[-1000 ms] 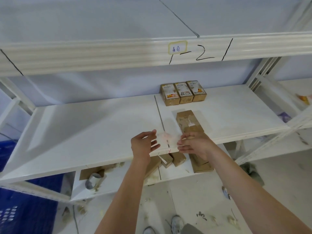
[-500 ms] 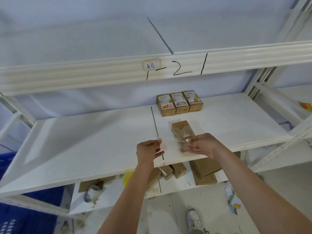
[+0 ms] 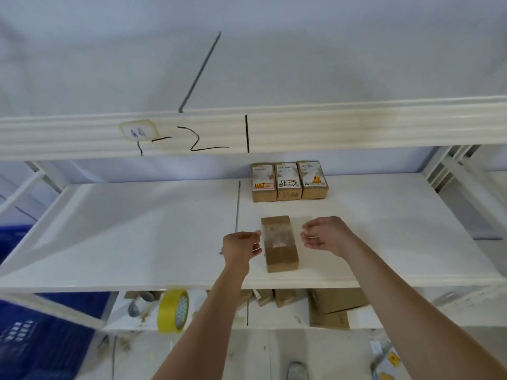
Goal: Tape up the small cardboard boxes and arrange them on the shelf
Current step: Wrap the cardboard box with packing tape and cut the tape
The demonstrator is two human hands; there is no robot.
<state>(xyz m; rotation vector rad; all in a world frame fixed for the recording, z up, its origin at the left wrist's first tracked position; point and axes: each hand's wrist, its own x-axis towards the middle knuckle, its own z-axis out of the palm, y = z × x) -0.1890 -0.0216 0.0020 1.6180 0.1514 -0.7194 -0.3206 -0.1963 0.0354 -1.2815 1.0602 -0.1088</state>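
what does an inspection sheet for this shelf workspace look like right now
surface: white shelf board, plain cardboard box lying flat near its front edge
job's things: clear tape strip stretched across that box; three labelled boxes in a row at the back
clutter: yellow tape roll and more boxes on the lower shelf
grips: left hand and right hand pinch the tape ends
cables: nothing seen
surroundings: blue crate at lower left

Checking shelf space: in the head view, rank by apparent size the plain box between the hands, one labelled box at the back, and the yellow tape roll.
1. plain box
2. yellow tape roll, though nearness to the camera inflates it
3. labelled box, farther back, so unsure
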